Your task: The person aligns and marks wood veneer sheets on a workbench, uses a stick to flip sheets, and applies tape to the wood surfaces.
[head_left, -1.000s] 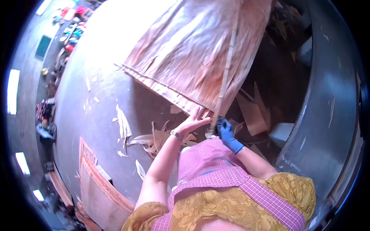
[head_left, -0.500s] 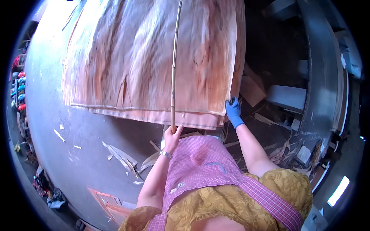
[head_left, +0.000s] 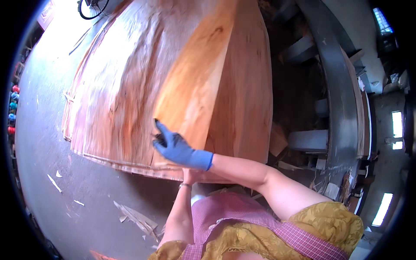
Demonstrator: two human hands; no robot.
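A stack of thin wood veneer sheets (head_left: 130, 86) lies in front of me. The right part of the top sheet is folded over leftward, a lighter orange flap (head_left: 195, 78) with its corner under my right hand. My right hand (head_left: 180, 151), in a blue glove with dark fingertips, is closed on the flap near the stack's front edge. My left hand (head_left: 190, 174), bare with a wristband, is at the same front edge beneath the right one. Its fingers are hidden behind the glove. The bamboo stick from the earlier picture is out of sight.
Torn veneer strips (head_left: 136, 219) lie on the grey floor left of me. To the right are a long dark metal beam (head_left: 336, 86) and pale blocks (head_left: 307, 141). A black looped cable (head_left: 93, 16) shows at the far left. Bright windows (head_left: 382, 209) stand at far right.
My right hand has swept left from the stack's right corner, bringing the top veneer sheet's edge over with it. The flap now covers the bamboo stick's place. My view has shifted slightly.
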